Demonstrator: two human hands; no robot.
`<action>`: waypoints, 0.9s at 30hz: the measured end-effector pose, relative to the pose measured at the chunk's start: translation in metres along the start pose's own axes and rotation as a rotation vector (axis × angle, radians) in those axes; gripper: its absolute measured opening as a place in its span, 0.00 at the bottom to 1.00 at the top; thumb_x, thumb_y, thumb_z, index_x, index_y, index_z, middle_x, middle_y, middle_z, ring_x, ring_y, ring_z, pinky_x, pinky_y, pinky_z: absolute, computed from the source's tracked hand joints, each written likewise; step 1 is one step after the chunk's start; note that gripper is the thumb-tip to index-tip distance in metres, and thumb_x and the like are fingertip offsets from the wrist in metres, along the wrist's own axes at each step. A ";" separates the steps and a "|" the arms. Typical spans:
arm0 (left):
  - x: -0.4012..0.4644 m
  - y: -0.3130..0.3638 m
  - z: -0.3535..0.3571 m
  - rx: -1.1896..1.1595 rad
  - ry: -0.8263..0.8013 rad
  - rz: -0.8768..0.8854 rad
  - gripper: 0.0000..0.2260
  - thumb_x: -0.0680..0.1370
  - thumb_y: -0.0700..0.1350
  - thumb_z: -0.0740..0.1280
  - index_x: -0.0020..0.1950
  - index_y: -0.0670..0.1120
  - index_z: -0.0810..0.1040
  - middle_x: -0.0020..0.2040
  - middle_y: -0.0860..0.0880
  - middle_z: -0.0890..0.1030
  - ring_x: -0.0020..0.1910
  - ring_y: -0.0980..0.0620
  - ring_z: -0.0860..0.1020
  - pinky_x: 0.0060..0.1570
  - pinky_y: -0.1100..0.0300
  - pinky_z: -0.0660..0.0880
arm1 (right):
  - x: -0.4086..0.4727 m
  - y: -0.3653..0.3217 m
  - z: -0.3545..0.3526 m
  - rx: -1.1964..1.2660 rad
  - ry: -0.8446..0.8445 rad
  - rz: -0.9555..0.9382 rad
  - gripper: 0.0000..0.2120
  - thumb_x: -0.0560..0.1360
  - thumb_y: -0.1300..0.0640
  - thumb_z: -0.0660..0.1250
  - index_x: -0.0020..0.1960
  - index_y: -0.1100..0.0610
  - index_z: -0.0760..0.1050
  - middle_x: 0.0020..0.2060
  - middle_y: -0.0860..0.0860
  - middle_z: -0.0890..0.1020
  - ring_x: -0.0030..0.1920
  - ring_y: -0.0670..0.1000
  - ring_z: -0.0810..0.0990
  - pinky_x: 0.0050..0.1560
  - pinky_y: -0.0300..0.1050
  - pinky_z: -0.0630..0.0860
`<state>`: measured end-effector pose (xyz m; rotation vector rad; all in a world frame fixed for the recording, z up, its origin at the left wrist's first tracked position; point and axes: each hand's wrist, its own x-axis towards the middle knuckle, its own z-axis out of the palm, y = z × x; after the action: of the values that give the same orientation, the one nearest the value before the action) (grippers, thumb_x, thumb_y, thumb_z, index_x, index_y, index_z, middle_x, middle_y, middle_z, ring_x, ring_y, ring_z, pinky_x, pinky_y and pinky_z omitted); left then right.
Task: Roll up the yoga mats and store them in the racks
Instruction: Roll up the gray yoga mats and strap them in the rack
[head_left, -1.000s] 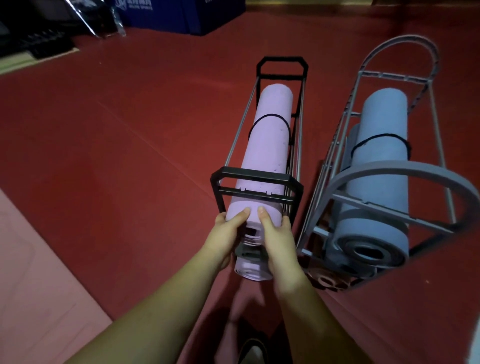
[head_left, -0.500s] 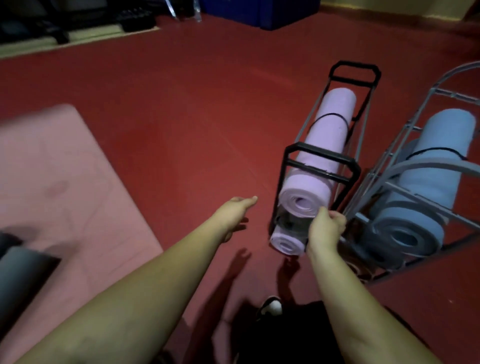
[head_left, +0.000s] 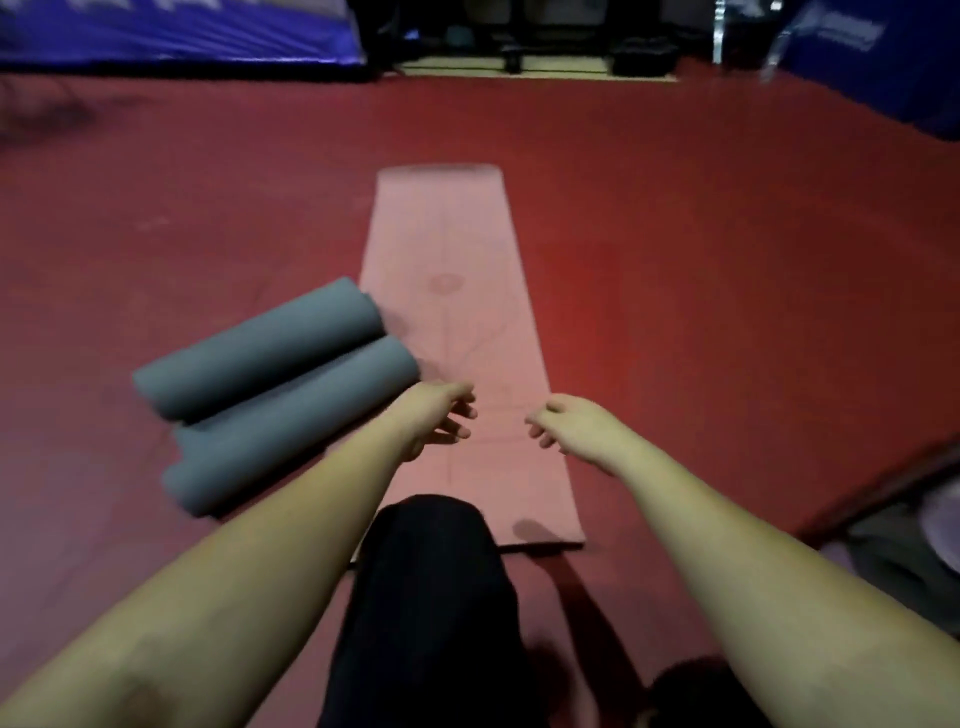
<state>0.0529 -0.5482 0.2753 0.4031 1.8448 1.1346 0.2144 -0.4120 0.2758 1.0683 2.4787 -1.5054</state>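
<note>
A pink yoga mat (head_left: 447, 291) lies unrolled flat on the red floor, running away from me. Two grey rolled mats (head_left: 280, 384) lie side by side to its left, their right ends touching the pink mat's edge. My left hand (head_left: 441, 415) and my right hand (head_left: 566, 423) hover over the near half of the pink mat, fingers loosely curled, holding nothing. A sliver of a rack with a purple mat (head_left: 924, 525) shows at the right edge.
My black-clad knee (head_left: 431, 571) covers the near end of the pink mat. Blue padding (head_left: 171, 31) lines the back left and right walls. Dark equipment (head_left: 545, 36) stands at the back centre. Red floor surrounds the mats.
My view swung left, away from the two racks, to the unrolled pink mat. My right hand let go of the rack's purple mat, and both hands now reach over the pink mat.
</note>
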 end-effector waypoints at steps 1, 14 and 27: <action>0.001 -0.013 -0.025 -0.014 0.041 -0.020 0.12 0.82 0.49 0.61 0.55 0.42 0.76 0.44 0.47 0.79 0.35 0.48 0.76 0.40 0.58 0.74 | 0.013 -0.011 0.017 -0.068 -0.055 -0.009 0.09 0.80 0.55 0.62 0.48 0.58 0.78 0.44 0.50 0.83 0.40 0.47 0.79 0.41 0.42 0.72; 0.138 -0.188 -0.218 0.211 0.380 -0.289 0.10 0.80 0.49 0.64 0.51 0.43 0.78 0.51 0.43 0.81 0.43 0.45 0.78 0.44 0.58 0.73 | 0.234 -0.028 0.173 -0.680 -0.337 -0.039 0.16 0.79 0.53 0.63 0.64 0.58 0.75 0.63 0.57 0.79 0.62 0.56 0.76 0.58 0.42 0.70; 0.339 -0.278 -0.313 0.795 0.648 -0.307 0.38 0.75 0.62 0.66 0.78 0.46 0.57 0.81 0.46 0.50 0.78 0.40 0.53 0.72 0.44 0.58 | 0.458 0.005 0.278 -0.885 -0.300 -0.340 0.30 0.77 0.51 0.65 0.76 0.53 0.62 0.77 0.52 0.61 0.76 0.53 0.59 0.73 0.51 0.61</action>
<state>-0.3403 -0.6391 -0.0820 0.1728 2.7934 0.2749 -0.2130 -0.3900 -0.0465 0.2558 2.6875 -0.3943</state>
